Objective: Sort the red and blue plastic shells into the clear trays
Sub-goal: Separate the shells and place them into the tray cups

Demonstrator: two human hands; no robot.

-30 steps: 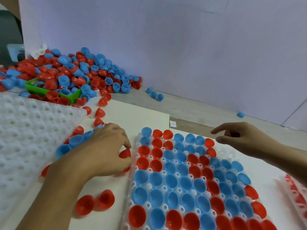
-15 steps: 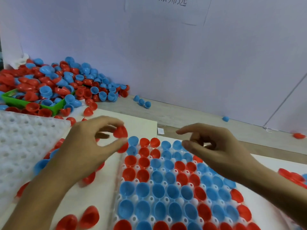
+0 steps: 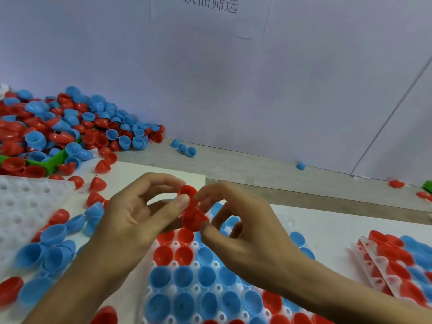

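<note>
Two nested red shells being pulled apart over the tray.

At far left lies the loose pile of shells [image 3: 70, 127]. The left hand [image 3: 131, 220] pinches the upper red shell [image 3: 187, 191] between thumb and finger; the right hand [image 3: 245, 230] pinches the lower red shell [image 3: 195, 220], both held just above the far edge of the half-filled clear tray [image 3: 196, 287]. Next, I'd guess, they must be parted and each seated in an empty pocket. A second filled tray [image 3: 374, 260] sits at right.

Two bare forearms, hands (no sleeves visible)
</note>
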